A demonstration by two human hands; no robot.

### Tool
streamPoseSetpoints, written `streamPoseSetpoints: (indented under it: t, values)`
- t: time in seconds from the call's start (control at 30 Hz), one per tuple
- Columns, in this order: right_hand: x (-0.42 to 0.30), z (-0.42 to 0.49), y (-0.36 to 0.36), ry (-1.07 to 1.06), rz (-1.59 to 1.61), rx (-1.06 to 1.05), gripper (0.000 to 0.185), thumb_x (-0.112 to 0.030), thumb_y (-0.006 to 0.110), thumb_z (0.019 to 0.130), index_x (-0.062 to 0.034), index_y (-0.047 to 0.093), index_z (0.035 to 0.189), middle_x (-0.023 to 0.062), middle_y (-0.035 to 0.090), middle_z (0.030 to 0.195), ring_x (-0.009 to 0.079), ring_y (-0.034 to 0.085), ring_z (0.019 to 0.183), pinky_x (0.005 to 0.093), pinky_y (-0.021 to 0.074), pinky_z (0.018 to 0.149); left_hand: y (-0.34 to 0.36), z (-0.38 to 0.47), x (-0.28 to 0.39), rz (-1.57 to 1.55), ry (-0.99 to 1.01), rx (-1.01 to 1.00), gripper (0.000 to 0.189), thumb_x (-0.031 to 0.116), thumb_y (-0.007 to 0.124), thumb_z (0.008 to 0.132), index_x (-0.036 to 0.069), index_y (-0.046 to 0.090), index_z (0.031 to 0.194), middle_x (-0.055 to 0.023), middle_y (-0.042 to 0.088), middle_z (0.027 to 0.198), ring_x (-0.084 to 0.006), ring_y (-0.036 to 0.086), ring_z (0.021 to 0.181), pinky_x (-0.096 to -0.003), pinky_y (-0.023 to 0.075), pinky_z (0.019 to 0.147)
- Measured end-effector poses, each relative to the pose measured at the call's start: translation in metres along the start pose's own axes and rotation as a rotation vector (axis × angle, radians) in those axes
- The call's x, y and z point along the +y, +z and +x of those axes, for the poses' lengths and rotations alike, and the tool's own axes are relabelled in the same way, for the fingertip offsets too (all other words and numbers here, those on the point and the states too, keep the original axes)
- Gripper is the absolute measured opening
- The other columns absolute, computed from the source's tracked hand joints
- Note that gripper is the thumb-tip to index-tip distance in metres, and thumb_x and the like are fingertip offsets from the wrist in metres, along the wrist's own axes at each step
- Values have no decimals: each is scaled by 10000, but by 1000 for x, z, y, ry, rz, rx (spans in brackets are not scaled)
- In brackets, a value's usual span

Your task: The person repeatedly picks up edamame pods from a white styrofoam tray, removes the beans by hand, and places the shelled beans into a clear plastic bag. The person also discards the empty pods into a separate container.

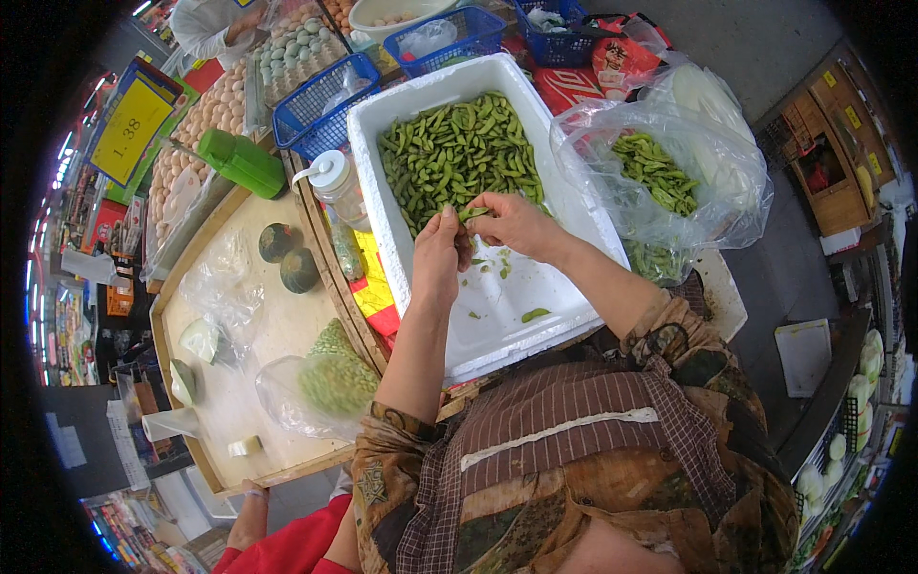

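A white foam box (495,355) stands in front of me, its far part filled with green soybean pods (466,143). Over the near edge of that heap my two hands meet around a single pod (471,213). My left hand (439,247) has its thumb and fingers at the pod's left end. My right hand (513,224) pinches the other end. Below the hands, a loose pod (536,315) and small green scraps lie on the box floor. Right of the box, a clear plastic bag (724,208) holds more pods (656,172).
To the left is a wooden tray table (215,402) with two dark squashes (299,270) and a clear bag of shelled green beans (333,384). A glass jar (348,194) stands beside the box, near a green bottle (244,165). Blue baskets (326,107) line the far side. A person in red (287,542) is at lower left.
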State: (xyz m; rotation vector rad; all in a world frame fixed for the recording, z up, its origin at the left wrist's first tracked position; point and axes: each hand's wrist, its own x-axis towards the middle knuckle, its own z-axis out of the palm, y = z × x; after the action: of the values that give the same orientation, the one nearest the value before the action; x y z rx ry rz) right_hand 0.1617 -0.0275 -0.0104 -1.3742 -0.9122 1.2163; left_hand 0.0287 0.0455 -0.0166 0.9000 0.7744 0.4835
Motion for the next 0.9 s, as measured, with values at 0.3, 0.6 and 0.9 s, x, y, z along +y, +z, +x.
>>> streamPoseSetpoints:
  t: [0.3,0.6,0.9]
  values:
    - [1,0,3,-9,127,3,184,-122,561,843,2,532,976,11,535,662,66,440,544,215,348,480,5,-3,4,-10,19,3,260,317,482,945,103,493,797,37,439,624,-64,349,490,-225,255,430]
    - [2,0,1,31,90,45,189,-130,544,786,3,522,918,21,513,656,79,432,554,237,349,484,5,-1,2,-10,-38,8,312,318,495,937,115,478,701,41,399,553,-72,315,444,-224,230,422]
    - [-5,1,-2,142,297,69,124,-152,540,774,-34,500,764,-5,440,617,77,357,511,235,283,448,10,-8,2,93,-39,-37,299,336,487,940,104,452,754,33,389,617,-72,333,486,-234,275,446]
